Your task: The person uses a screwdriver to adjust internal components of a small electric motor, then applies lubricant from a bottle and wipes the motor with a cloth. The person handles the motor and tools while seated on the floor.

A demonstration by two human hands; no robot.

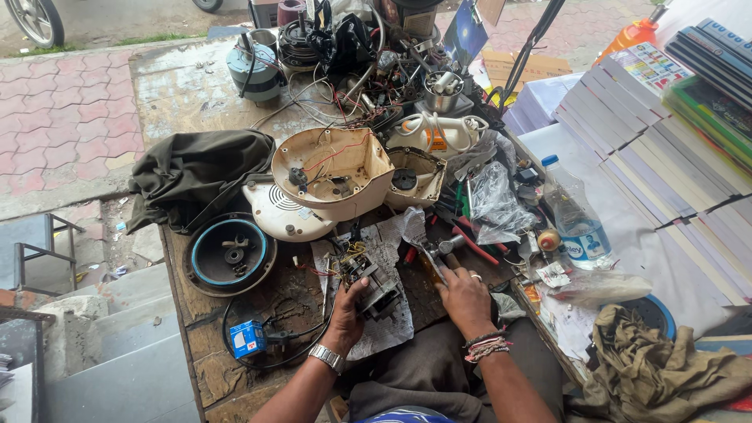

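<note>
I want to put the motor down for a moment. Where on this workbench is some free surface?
Bare wood lies at the far left, between the grey motor can and the dark cloth. A smaller patch lies below the blue box. The far middle, around the wire tangle, and the tool pile beyond the right hand are crowded.

My left hand point(347, 312) grips a small grey electric motor with copper windings and loose wires point(368, 283), which rests on a crumpled sheet of grey paper point(388, 313). My right hand point(464, 299) lies just right of the motor, fingers closed around the wooden handle of a metal-headed hammer point(439, 252). Directly beyond both hands sits an upturned cream plastic appliance housing with red wiring inside point(333, 171). Left of my left hand lies a round black-and-blue ring-shaped cover point(229, 252); a small blue box point(247, 338) sits nearer, beside my left wrist. Well right of my right hand stands a clear plastic water bottle with a blue cap point(573, 215).
</note>
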